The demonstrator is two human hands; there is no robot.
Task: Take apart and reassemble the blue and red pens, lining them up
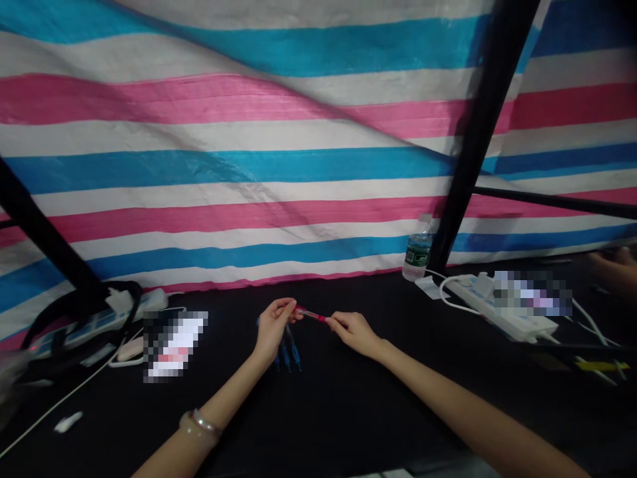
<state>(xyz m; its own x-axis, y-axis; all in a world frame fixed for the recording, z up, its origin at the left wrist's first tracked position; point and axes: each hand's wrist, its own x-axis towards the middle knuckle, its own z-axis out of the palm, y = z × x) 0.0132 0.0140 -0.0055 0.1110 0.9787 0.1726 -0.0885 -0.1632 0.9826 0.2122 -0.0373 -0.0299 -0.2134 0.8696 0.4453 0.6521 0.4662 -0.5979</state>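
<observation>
A red pen (312,314) with a clear middle is held between my two hands above the black table. My left hand (275,325) pinches its left end. At the other end, the fingertips of my right hand (354,330) close on the red tip part. Several blue pens (288,352) lie side by side on the table, just under and beside my left hand, which hides their upper ends.
Left stand a power strip (149,304) with cables and a blurred-out phone (174,352). A white earbud (68,421) lies nearer. A water bottle (417,252) and another power strip (502,312) are right. Another person's hand (617,269) shows at the right edge.
</observation>
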